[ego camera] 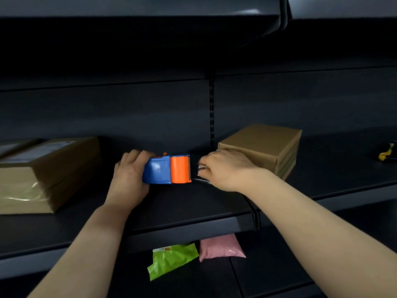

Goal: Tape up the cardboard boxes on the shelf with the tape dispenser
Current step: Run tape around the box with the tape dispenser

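Observation:
My left hand (129, 177) grips a blue and orange tape dispenser (167, 169) above the dark shelf (193, 203). Just to its right, my right hand (223, 168) pinches the clear tape end (198, 174) coming off the dispenser's toothed edge. A small brown cardboard box (270, 147) stands behind my right hand. A larger flat cardboard box (43, 173) with a label and shiny tape on its front lies at the left.
A yellow and black object (387, 152) lies at the far right of the shelf. On the shelf below lie a green bag (171, 260) and a pink bag (221, 247). Another dark shelf (150, 9) hangs overhead.

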